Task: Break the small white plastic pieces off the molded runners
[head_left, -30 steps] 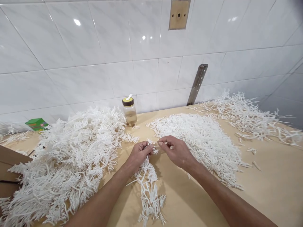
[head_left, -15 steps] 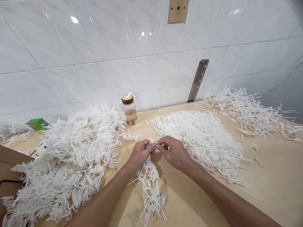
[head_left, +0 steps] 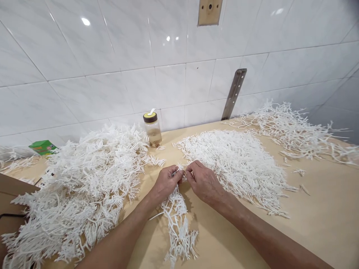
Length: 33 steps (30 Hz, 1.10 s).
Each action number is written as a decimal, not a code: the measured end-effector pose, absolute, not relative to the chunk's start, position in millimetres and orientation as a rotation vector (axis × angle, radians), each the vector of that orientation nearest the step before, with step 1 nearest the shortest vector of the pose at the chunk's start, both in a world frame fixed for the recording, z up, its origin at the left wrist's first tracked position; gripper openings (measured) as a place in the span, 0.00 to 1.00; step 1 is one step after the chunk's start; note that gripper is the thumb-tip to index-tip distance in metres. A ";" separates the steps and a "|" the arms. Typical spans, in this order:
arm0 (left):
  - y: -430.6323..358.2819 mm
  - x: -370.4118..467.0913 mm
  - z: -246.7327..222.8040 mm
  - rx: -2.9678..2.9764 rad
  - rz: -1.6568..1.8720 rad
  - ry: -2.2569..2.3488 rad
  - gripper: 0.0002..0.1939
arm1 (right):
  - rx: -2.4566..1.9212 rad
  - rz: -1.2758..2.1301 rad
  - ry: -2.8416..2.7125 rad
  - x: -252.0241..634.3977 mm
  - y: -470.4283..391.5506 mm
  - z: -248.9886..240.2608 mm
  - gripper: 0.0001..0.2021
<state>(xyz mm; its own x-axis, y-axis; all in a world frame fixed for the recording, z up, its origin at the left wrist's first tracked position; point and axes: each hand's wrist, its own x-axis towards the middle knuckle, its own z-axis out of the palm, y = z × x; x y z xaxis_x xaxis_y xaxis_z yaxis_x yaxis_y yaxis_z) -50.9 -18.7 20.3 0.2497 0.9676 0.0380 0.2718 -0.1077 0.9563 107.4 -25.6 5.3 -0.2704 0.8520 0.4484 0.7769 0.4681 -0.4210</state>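
Observation:
My left hand [head_left: 167, 180] is closed round a white branching sprig [head_left: 179, 233], its many thin-tipped twigs hanging down over the table toward me. Close beside it, my right hand [head_left: 204, 180] pinches with thumb and forefinger at the sprig's upper end, where the fingertips of both hands almost meet. Whatever small piece lies between the right fingertips is mostly hidden. To the left rises a big loose heap of similar white sprigs [head_left: 95, 179]. A flatter pile of short white pieces [head_left: 232, 164] spreads just beyond my right hand.
Against the tiled wall stands a clear jar [head_left: 154, 136] with a dark and yellow lid. Bare, tangled white stems [head_left: 294, 130] lie at the back right. A green box [head_left: 43, 147] is behind the left heap, and a metal bracket [head_left: 235, 93] leans by the wall.
Both hands stay at nearly the same place on the sprig. My right hand has turned slightly, its fingers a little more curled. The view has shifted very slightly.

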 end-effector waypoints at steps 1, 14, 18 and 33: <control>-18.8 -51.2 19.9 1.584 0.930 1.189 0.18 | -1.363 0.147 -2.081 106.9 -24.7 4.7 0.08; -18.2 -51.9 16.8 1.200 0.957 1.100 0.19 | -1.388 0.581 -1.751 128.2 -14.1 20.8 0.10; -16.8 -51.7 15.6 1.152 0.978 1.090 0.17 | -1.316 0.841 -1.785 118.1 -21.8 24.3 0.13; -16.5 -50.3 11.2 1.281 1.047 1.128 0.18 | -1.373 0.753 -1.754 112.8 -25.6 23.3 0.11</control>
